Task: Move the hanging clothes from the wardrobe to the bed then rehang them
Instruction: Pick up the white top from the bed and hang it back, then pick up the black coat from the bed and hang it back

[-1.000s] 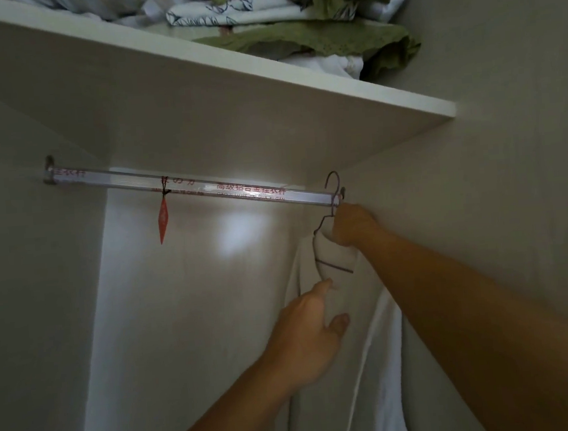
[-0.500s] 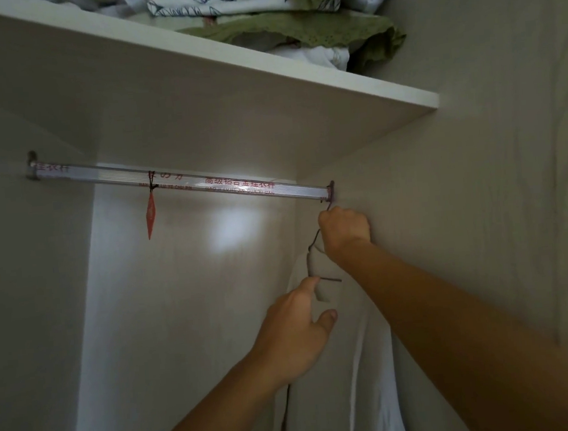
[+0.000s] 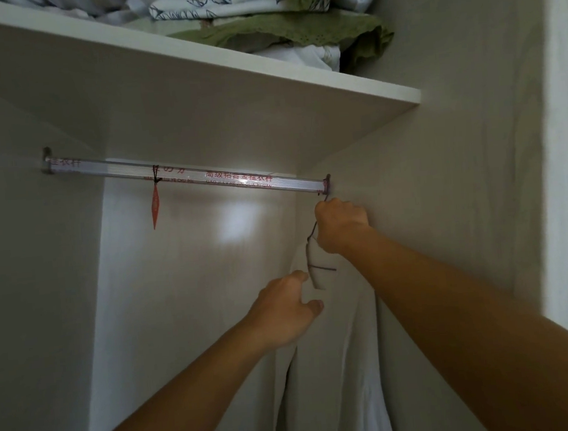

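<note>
A white garment (image 3: pixel 331 364) hangs on a thin dark wire hanger (image 3: pixel 323 268) at the right end of the wardrobe. My right hand (image 3: pixel 341 224) is closed around the hanger's neck, just below the right end of the clear hanging rod (image 3: pixel 184 174). The hook is hidden in my fist and does not sit over the rod. Lower down, my left hand (image 3: pixel 283 314) grips the garment's upper edge beside the strap. The rod carries no other clothes.
A red tag (image 3: pixel 155 208) dangles from a string near the rod's middle. Above the rod is a white shelf (image 3: pixel 265 80) holding a pile of folded green and patterned linens (image 3: pixel 278 28). The wardrobe's right side wall (image 3: pixel 444 202) is close behind my right hand.
A second ago the hanger's hook was over the rod's right end. My right hand has lifted it off and lowered it slightly, and my left hand stayed on the garment.
</note>
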A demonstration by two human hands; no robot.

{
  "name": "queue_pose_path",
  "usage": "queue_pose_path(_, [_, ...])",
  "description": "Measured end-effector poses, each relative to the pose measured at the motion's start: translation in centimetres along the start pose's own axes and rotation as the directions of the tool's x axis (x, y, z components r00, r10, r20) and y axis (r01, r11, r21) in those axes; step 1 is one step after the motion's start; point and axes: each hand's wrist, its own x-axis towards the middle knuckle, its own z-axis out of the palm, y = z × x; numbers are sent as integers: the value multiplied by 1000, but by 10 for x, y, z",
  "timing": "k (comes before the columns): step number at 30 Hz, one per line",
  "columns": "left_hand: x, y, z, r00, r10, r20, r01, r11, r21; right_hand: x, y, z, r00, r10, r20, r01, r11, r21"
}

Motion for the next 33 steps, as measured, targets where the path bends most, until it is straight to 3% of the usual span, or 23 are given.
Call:
queue_pose_path(7, [-1, 5, -8, 994, -62, 93, 48, 989, 143, -21, 7, -4, 998, -65, -24, 66, 997, 49])
queue_pose_path(12, [-15, 8, -37, 969, -122, 215, 70, 969, 236, -50, 5, -9, 962, -222, 160, 201, 970, 138])
queue_pose_path(19, [-60, 9, -51, 878, -156, 453, -32, 924, 381, -141, -14, -16, 881, -279, 382, 185, 947, 264])
queue_pose_path(26, [-97, 27, -32, 829, -51, 558, -177, 921, 347, -230, -6, -31, 883, -152, 443, 44, 969, 245])
queue_pose_path(33, [-136, 87, -3, 778, 122, 617, -330, 914, 235, -313, 35, -49, 857, 42, 514, -170, 964, 206])
